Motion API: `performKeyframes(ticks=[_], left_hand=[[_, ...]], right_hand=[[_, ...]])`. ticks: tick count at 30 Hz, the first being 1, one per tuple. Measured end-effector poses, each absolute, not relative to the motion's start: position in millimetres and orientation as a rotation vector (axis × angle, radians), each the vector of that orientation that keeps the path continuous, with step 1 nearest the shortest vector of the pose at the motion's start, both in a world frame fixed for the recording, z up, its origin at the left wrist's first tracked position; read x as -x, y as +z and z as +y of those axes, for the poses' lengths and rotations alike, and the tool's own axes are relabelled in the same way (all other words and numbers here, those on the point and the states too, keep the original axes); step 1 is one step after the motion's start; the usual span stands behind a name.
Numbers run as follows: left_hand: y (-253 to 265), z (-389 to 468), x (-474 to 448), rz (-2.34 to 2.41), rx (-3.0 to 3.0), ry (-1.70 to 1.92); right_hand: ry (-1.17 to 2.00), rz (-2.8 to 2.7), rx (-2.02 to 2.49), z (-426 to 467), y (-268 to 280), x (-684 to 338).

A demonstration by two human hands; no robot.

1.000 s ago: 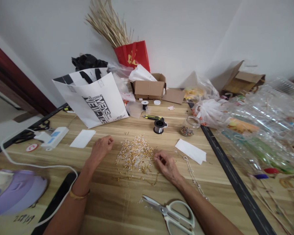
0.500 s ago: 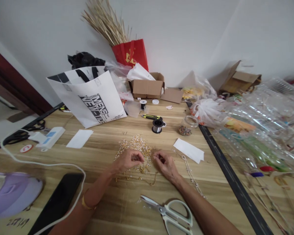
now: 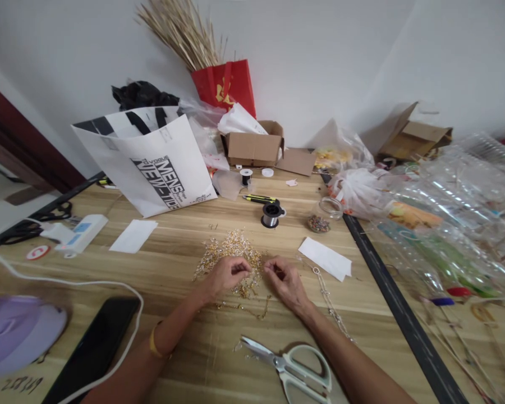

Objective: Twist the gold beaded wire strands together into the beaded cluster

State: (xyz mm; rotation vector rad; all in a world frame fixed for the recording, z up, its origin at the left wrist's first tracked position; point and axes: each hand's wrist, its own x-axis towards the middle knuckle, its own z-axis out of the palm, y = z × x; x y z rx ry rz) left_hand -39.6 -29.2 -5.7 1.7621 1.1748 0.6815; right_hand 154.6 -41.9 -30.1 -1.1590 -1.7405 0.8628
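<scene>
Gold and clear beads [image 3: 227, 247] lie in a loose heap on the wooden table. My left hand [image 3: 229, 275] is over the near side of the heap, thumb and fingertips pinched together. Facing it across a small gap, my right hand [image 3: 285, 279] is pinched too, at the heap's right edge. Whatever sits between the fingertips is too small to make out. A thin gold chain [image 3: 244, 307] with beads lies just below the hands. White-handled scissors [image 3: 290, 367] rest nearer to me, blades partly apart. Right of my right hand lies a silvery beaded chain [image 3: 329, 300].
Behind the heap stand a wire spool [image 3: 271, 215], a yellow-black cutter [image 3: 260, 199] and a glass jar of beads [image 3: 320, 223]. A white paper bag [image 3: 151, 163] stands back left. A phone [image 3: 96, 342] and white cable [image 3: 88, 283] lie left; plastic bottles [image 3: 437, 241] crowd the right.
My left hand has shifted slightly right, closer to my right hand. Both hands stay pinched. The view has tilted a little.
</scene>
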Motion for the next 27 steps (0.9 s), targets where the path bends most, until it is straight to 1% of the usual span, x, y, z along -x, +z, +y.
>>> performKeyframes(ticks=[14,27], left_hand=[[-7.6,-27.6,41.3,1.042,-1.43,0.731],[-3.6,-29.4,39.9,1.008,-1.402,0.757]], right_hand=[[0.867,-1.74,1.148,-41.8,-30.6,-154.9],[0.858,-1.743,1.133,-42.0,-29.7,-154.1]])
